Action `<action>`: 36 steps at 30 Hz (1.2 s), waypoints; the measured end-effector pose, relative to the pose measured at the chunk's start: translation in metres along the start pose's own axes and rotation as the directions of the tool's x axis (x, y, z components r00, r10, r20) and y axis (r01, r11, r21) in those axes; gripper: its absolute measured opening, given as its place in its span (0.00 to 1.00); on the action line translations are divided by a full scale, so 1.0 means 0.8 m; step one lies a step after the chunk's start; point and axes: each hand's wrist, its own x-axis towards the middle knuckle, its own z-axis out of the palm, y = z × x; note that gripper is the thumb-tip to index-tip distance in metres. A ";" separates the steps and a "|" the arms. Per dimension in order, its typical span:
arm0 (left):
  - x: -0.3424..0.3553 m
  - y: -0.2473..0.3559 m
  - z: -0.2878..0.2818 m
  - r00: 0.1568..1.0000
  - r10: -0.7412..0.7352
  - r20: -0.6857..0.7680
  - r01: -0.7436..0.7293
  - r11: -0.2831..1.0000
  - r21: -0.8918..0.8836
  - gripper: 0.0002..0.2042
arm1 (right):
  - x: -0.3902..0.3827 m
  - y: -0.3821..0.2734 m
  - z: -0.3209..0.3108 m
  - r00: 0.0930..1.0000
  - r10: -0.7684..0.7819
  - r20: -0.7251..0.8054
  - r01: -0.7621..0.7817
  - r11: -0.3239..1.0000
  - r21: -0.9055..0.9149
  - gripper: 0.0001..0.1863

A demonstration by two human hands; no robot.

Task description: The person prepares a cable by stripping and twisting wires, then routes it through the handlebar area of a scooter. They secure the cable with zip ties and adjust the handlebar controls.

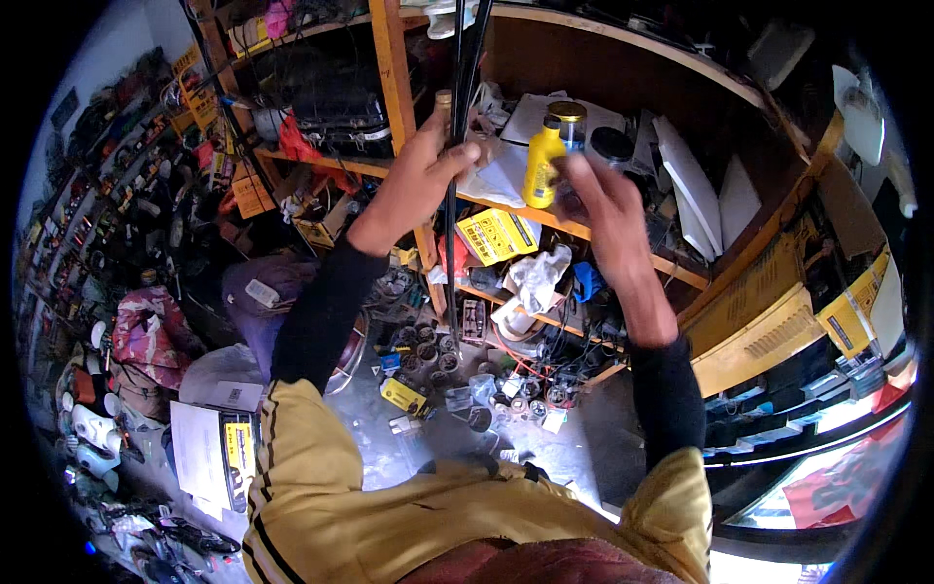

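Observation:
My left hand (pixel 416 183) is raised in front of a wooden shelf post, its thumb across a pair of long black cords (pixel 451 219) that run down from above. Its fingers appear curled round the cords, though they are partly hidden. A short tan, round-topped piece (pixel 444 98) shows just above this hand; what it is, I cannot make out. My right hand (pixel 611 200) is up at the shelf edge, beside a yellow bottle (pixel 542 167) with a dark cap. Motion smears its fingers, and I cannot tell whether they touch the bottle.
Behind the bottle stand a gold-lidded jar (pixel 567 119) and a black-lidded container (pixel 612 145) on the shelf (pixel 671 270). A yellow printed box (pixel 498 237) and a white cloth (pixel 538 280) sit lower. Metal parts (pixel 425 350) clutter the floor; panels (pixel 754 331) lean at right.

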 end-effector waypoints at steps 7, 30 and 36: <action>-0.062 0.035 0.051 0.979 -0.184 -0.084 0.188 0.981 0.039 0.17 | 0.074 -0.017 0.052 0.985 -0.097 0.144 0.129 0.965 -0.228 0.28; -0.151 -0.008 0.048 0.955 -0.267 0.126 0.292 0.786 -0.544 0.15 | 0.029 0.056 0.072 0.758 -0.460 0.463 0.373 0.887 0.270 0.12; -0.122 -0.010 0.018 0.952 -0.236 0.194 0.305 0.719 -0.624 0.13 | 0.077 0.068 0.109 0.769 -0.327 0.549 -0.007 0.855 0.519 0.13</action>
